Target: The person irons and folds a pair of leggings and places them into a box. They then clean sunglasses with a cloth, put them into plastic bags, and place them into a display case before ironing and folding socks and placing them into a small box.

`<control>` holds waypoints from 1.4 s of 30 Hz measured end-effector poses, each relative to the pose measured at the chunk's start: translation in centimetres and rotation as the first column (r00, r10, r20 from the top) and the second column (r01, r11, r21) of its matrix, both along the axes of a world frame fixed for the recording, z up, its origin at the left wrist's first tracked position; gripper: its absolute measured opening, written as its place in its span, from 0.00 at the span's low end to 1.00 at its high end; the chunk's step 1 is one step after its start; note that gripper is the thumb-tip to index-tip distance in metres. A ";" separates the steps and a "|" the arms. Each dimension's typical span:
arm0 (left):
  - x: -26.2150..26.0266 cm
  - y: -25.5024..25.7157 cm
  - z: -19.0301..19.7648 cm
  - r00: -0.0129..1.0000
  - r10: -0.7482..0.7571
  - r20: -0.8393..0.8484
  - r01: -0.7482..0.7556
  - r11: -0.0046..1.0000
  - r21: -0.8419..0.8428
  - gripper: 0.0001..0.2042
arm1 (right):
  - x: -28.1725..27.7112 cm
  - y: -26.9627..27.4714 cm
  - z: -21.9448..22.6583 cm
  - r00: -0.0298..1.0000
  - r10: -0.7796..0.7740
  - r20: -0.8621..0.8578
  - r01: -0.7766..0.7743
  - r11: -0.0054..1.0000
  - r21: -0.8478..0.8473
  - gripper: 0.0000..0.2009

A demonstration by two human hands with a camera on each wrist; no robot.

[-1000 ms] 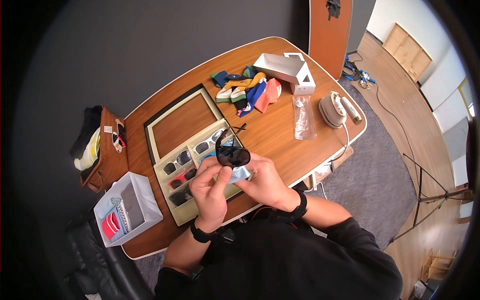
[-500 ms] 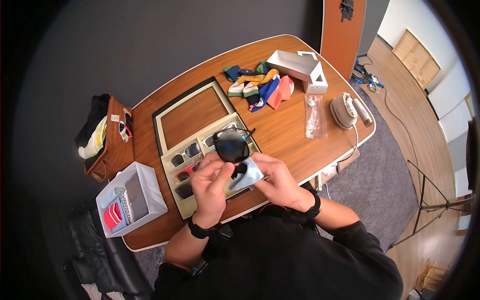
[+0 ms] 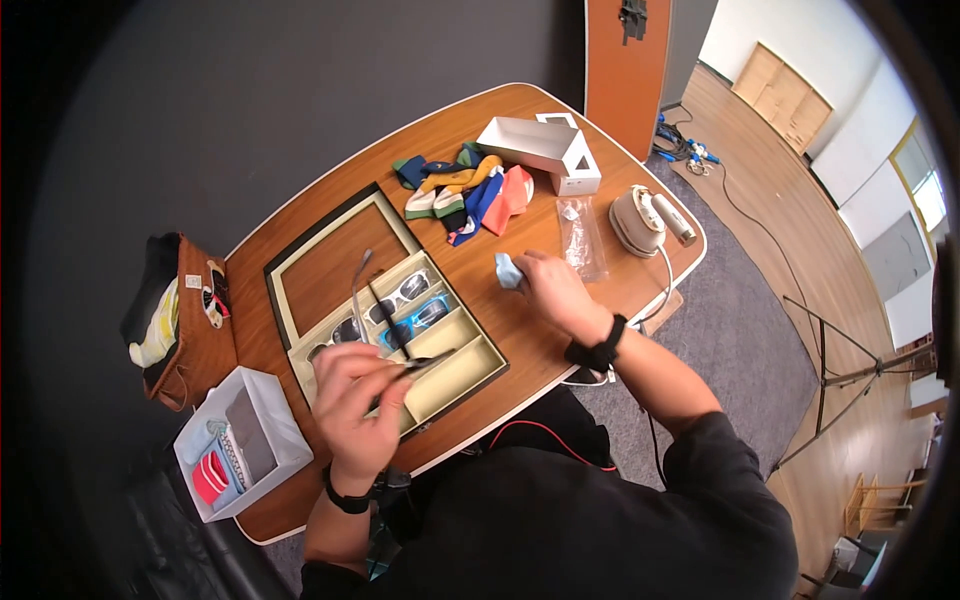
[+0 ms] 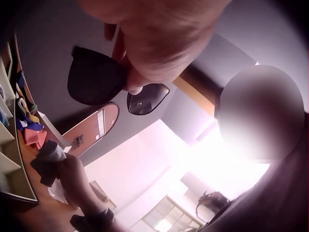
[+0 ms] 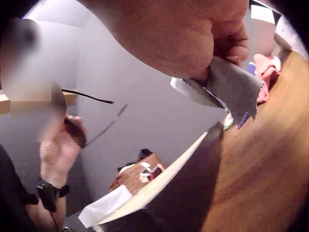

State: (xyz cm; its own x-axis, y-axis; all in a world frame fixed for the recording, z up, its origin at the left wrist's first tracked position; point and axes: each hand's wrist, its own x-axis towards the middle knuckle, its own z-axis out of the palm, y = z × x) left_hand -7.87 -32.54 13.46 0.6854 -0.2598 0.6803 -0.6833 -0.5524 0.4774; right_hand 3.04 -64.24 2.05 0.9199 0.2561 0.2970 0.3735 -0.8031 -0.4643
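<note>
My left hand point(image 3: 355, 405) pinches a pair of dark sunglasses by the middle of the frame, over the front of the eyewear case point(image 3: 455, 395). In the left wrist view the dark lenses point(image 4: 94, 77) hang below the fingers, and in the head view the temples stick up, unfolded. To the right, over the tabletop, my right hand point(image 3: 560, 290) grips a light blue cloth point(image 3: 508, 270). The cloth's zigzag edge shows in the right wrist view. White sunglasses point(image 3: 408, 292) and blue sunglasses point(image 3: 420, 318) lie in compartments of the case; the left hand partly hides others.
Behind the case lies a pile of colourful fabric pieces point(image 3: 465, 195). A white box point(image 3: 530, 145), a clear plastic bag point(image 3: 578, 240) and a corded handheld steamer point(image 3: 638, 222) stand farther right. At left are a brown bag point(image 3: 195, 320) and a pale bin point(image 3: 285, 450) with folded fabric.
My hands have come apart. The right hand moved off to the right with the cloth, while the left lowered the sunglasses toward the case. The head view has also shifted.
</note>
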 end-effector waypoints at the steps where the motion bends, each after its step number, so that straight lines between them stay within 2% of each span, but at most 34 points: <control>1: -0.1 -0.6 0.1 1.000 -0.006 0.002 0.006 1.000 -0.001 0.08 | 0.4 -0.4 -1.3 1.000 -0.006 0.002 0.006 1.000 -0.001 0.08; 2: -0.1 -1.2 0.1 0.997 -0.020 0.076 0.015 0.998 0.069 0.10 | 1.0 -0.6 -1.9 0.996 -0.031 0.084 0.049 0.975 -0.217 0.10; 3: 0.0 -1.6 0.2 0.988 -0.033 0.151 0.013 0.990 0.137 0.13 | 1.7 -1.0 -2.5 0.985 -0.034 0.170 0.103 0.902 -0.420 0.12; 4: 0.1 -1.8 0.1 0.986 -0.034 0.165 0.009 0.989 0.147 0.14 | 0.8 -0.8 -1.6 0.967 -0.034 0.253 0.152 0.873 -0.464 0.18; 5: 0.0 -1.9 0.2 0.987 -0.009 0.159 -0.015 0.989 0.146 0.14 | -0.4 -0.8 -0.5 0.969 -0.009 0.248 0.127 0.876 -0.465 0.18; 7: 0.2 -1.8 0.5 0.966 -0.042 0.254 -0.014 0.977 0.211 0.14 | -1.9 -0.2 2.5 0.939 0.052 0.341 0.047 0.960 -0.275 0.20; 8: 0.3 -1.6 0.5 0.964 -0.077 0.254 0.020 0.976 0.219 0.15 | -2.5 1.0 4.6 0.938 0.075 0.338 0.017 0.965 -0.263 0.20; 9: 0.3 -1.4 0.0 0.960 -0.114 0.257 0.061 0.976 0.208 0.17 | -3.3 1.8 6.8 0.991 0.076 -0.114 -0.071 0.996 0.051 0.21; 10: 0.4 -1.4 -0.2 0.957 -0.155 0.245 0.106 0.974 0.202 0.17 | -3.8 2.2 7.7 0.829 0.199 -0.523 0.003 0.933 0.359 0.24; 11: 0.5 -1.5 -0.4 0.950 -0.207 0.234 0.163 0.968 0.193 0.17 | -3.8 2.7 6.5 0.828 0.200 -0.524 0.010 0.929 0.371 0.24; 12: 0.5 -1.7 -0.5 0.948 -0.220 0.230 0.175 0.964 0.202 0.17 | -3.6 3.3 4.7 0.806 0.417 -0.420 -0.034 0.741 0.670 0.25; 13: 0.4 -2.0 -0.6 0.957 -0.235 0.172 0.210 0.966 0.153 0.18 | -3.6 4.0 3.8 0.776 0.580 -0.246 -0.067 0.464 0.884 0.26; 14: 0.5 -2.2 -0.8 0.962 -0.249 0.114 0.238 0.966 0.102 0.18 | -4.1 5.3 4.1 0.805 0.567 -0.173 -0.026 0.326 0.945 0.24; 15: 0.7 -2.4 -1.0 0.961 -0.252 0.116 0.241 0.965 0.104 0.18 | -4.3 5.5 4.4 0.807 0.565 -0.170 -0.027 0.324 0.946 0.24; 17: 0.9 -2.6 -1.5 0.969 -0.246 0.031 0.248 0.968 -0.045 0.19 | -4.5 6.0 4.9 0.764 0.637 -0.105 -0.005 0.169 0.986 0.25; 18: 0.8 -2.3 -1.7 0.970 -0.242 -0.011 0.241 0.969 -0.052 0.20 | -4.9 6.3 5.4 0.804 0.588 -0.089 -0.042 0.206 0.978 0.23; 19: 0.9 -2.1 -2.0 0.973 -0.231 -0.012 0.230 0.972 -0.056 0.20 | -5.0 6.3 5.4 0.797 0.597 -0.093 -0.043 0.209 0.977 0.23; 21: 1.0 -1.7 -2.7 0.967 -0.251 -0.041 0.245 0.964 -0.106 0.20 | -5.3 6.1 5.4 0.839 0.542 -0.032 -0.183 0.338 0.923 0.18; 23: 0.9 -1.3 -3.2 0.965 -0.256 -0.059 0.246 0.959 -0.140 0.19 | -5.5 6.0 5.6 0.848 0.529 -0.036 -0.179 0.349 0.920 0.17; 25: 0.7 -1.0 -3.5 0.947 -0.282 -0.152 0.237 0.936 -0.262 0.12 | -5.3 5.6 5.0 0.761 0.645 -0.061 -0.134 0.248 0.959 0.16; 26: 0.8 -0.8 -4.0 0.938 -0.302 -0.171 0.240 0.920 -0.309 0.12 | -5.8 6.0 5.3 0.769 0.636 -0.062 -0.061 0.170 0.984 0.16; 27: 0.8 -0.6 -4.1 0.939 -0.302 -0.167 0.241 0.920 -0.309 0.12 | -6.2 6.2 5.6 0.770 0.636 -0.060 -0.065 0.171 0.983 0.16; 29: 1.1 -0.4 -4.1 0.932 -0.330 -0.150 0.264 0.901 -0.344 0.11 | -6.5 6.5 6.4 0.909 0.354 -0.220 0.154 0.205 0.967 0.16; 30: 1.2 -0.3 -4.2 0.932 -0.330 -0.147 0.265 0.901 -0.345 0.11 | -6.6 6.4 7.2 0.949 0.284 -0.136 0.059 0.262 0.963 0.15; 31: 1.3 -0.1 -4.2 0.926 -0.341 -0.160 0.272 0.899 -0.344 0.11 | -6.6 6.2 7.4 0.950 0.283 -0.133 0.056 0.264 0.963 0.15; 33: 1.5 0.0 -4.2 0.918 -0.357 -0.174 0.283 0.896 -0.343 0.10 | -6.9 5.7 7.7 0.967 0.240 0.091 -0.222 0.602 0.767 0.13; 35: 1.7 -0.1 -3.8 0.900 -0.396 -0.185 0.321 0.886 -0.334 0.10 | -7.5 6.0 8.1 0.961 0.267 0.064 -0.225 0.629 0.744 0.12; 37: 1.8 -0.3 -3.7 0.889 -0.415 -0.195 0.335 0.879 -0.340 0.10 | -8.0 6.3 8.7 0.927 0.364 0.095 -0.344 0.719 0.604 0.13; 39: 1.8 -0.2 -3.7 0.880 -0.427 -0.206 0.343 0.873 -0.346 0.10 | -8.1 6.8 9.5 0.908 0.402 0.120 -0.394 0.715 0.578 0.14; 41: 1.9 -0.2 -3.9 0.852 -0.470 -0.230 0.359 0.845 -0.397 0.10 | -8.0 7.0 10.3 0.853 0.487 0.189 -0.515 0.727 0.453 0.15; 42: 2.0 -0.1 -4.1 0.837 -0.492 -0.238 0.367 0.829 -0.423 0.10 | -8.0 7.1 10.4 0.840 0.511 0.181 -0.533 0.718 0.449 0.13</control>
State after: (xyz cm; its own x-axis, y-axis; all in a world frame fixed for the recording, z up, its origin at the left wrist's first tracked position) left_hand -5.85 -32.65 9.34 0.7546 -0.3710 0.5412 -0.5809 0.0058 0.8139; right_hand -5.01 -57.13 12.42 0.6663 0.5132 0.5410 0.6955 -0.1658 -0.6992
